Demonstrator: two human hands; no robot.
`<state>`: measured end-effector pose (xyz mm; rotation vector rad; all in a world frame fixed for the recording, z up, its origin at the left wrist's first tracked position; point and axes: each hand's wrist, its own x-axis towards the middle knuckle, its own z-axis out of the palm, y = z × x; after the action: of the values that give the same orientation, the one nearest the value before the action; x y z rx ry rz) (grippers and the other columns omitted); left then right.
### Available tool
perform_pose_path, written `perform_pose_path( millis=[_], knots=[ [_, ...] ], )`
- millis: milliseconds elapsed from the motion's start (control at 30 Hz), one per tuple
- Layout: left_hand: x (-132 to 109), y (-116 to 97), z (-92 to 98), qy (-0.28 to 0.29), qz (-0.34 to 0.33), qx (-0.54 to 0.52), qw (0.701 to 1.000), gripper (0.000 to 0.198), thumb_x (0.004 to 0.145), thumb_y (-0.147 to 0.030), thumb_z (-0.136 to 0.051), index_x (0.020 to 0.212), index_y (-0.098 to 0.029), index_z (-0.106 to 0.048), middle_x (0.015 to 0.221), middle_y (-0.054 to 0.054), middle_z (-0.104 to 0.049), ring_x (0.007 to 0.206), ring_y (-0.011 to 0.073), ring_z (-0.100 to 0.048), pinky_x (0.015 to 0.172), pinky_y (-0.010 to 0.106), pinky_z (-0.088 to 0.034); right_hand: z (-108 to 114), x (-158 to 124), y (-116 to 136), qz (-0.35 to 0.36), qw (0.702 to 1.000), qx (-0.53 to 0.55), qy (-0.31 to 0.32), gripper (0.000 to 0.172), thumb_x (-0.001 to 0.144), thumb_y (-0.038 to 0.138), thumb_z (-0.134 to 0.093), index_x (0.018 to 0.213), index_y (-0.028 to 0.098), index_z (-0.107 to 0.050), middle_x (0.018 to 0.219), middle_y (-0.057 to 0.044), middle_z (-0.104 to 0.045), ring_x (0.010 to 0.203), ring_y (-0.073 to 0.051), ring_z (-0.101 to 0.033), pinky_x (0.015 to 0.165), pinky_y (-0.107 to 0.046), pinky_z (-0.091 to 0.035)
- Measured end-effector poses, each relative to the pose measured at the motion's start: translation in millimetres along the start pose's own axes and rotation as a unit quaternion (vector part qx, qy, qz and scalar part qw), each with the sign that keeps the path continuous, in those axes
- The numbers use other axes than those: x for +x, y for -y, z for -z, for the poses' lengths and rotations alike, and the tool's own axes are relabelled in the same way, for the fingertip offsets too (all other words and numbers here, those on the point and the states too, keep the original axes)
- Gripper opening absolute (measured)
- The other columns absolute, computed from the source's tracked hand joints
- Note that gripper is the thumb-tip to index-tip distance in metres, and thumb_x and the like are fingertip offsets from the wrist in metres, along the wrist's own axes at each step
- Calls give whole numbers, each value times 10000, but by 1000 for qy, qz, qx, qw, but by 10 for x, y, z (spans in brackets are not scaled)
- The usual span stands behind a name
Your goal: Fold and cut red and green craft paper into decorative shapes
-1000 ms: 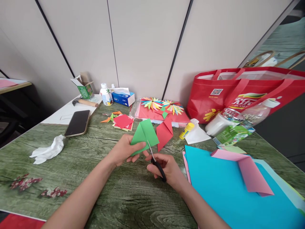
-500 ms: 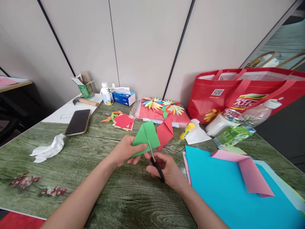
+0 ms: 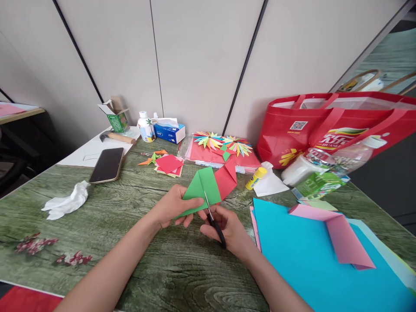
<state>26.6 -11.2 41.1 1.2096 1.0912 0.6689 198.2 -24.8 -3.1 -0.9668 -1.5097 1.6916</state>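
My left hand (image 3: 175, 207) pinches a creased sheet of green paper (image 3: 199, 186) between thumb and fingers, above the table. In my right hand (image 3: 227, 225) is a pair of scissors (image 3: 216, 229) with black handles, its thin blades lying at the green paper's right-hand part. Whether the blades are apart is hard to make out. Just behind the green paper lies a folded red paper (image 3: 226, 180), partly covered by it. Farther back, a stack of small paper squares (image 3: 169, 164) sits beside orange and green paper pieces (image 3: 155, 158).
On the right, large blue paper (image 3: 292, 255) carries a folded pink strip (image 3: 346, 238). A yellow glue stick (image 3: 256, 178), a red bag (image 3: 292, 134) and paper stars (image 3: 208, 141) stand or lie behind. At left are a phone (image 3: 107, 165), tissue (image 3: 67, 200) and hammer (image 3: 117, 138).
The green paper has turned slightly and shifted a little right, covering more of the red paper's left edge. Both hands keep nearly the same place and grip.
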Motion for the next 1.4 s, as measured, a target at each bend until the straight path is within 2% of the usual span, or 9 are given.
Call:
perform_pose_path(
  millis=[100,400,500,600,667,767,867,1133,1400],
  knots=[
    [3,8,-1,2,-5,-7,1000,277,748,-343,-565,604,-122,-651,470,-2,-617,260,30,-394,243,151,-159,-5,1,-14,-14,1000,8,0,373,570,397,-748,757,181,-507,570,56,-450,495,-80,-363,462,-207,-305],
    [-9,-17,-2,6,8,8,1000,295,763,-351,-558,608,-114,-640,340,-31,-516,229,29,-352,236,126,-180,-7,8,-13,-25,999,-3,-21,404,544,459,-742,735,179,-522,470,73,-444,401,-67,-349,397,-208,-282],
    [0,-3,-1,21,-11,-4,1000,342,777,-413,-533,659,-104,-621,486,14,-613,285,40,-443,271,120,-310,-4,14,-27,-25,999,5,-27,409,544,474,-736,726,180,-517,476,73,-447,393,-64,-351,390,-207,-284],
    [21,21,7,23,-49,-32,998,387,797,-491,-467,776,-119,-570,692,68,-675,417,101,-582,376,189,-470,-4,20,-42,-22,999,13,-33,420,538,487,-732,726,180,-515,501,66,-462,398,-64,-360,387,-208,-292],
    [34,33,17,-1,-61,-42,997,395,808,-512,-431,823,-132,-534,667,60,-666,459,140,-615,407,237,-506,-3,21,-48,-25,999,12,-35,419,536,476,-738,731,178,-517,508,64,-470,401,-65,-373,392,-209,-298],
    [45,35,37,-23,-60,-33,997,349,805,-475,-469,810,-130,-525,581,38,-643,460,156,-622,417,255,-518,4,16,-55,-34,999,12,-34,411,546,452,-742,748,171,-520,513,65,-480,401,-64,-384,400,-206,-305],
    [43,28,46,-13,-54,-26,998,298,786,-420,-532,787,-123,-540,629,49,-664,474,151,-632,435,254,-527,16,11,-65,-44,999,22,-22,433,544,430,-753,799,174,-514,538,60,-505,427,-73,-406,422,-210,-327],
    [56,49,-21,16,-66,-39,997,278,794,-383,-536,802,-106,-560,595,54,-664,494,164,-646,432,250,-534,13,0,-44,-22,999,45,-11,437,565,330,-766,851,178,-472,740,-1,-591,675,-144,-541,627,-263,-426],
    [47,50,-21,16,-54,-37,998,244,812,-354,-517,778,-115,-553,547,48,-660,455,170,-637,394,242,-519,11,3,-61,-4,999,30,-13,379,599,290,-743,859,168,-496,742,-2,-589,655,-140,-530,607,-258,-428]
  ],
)
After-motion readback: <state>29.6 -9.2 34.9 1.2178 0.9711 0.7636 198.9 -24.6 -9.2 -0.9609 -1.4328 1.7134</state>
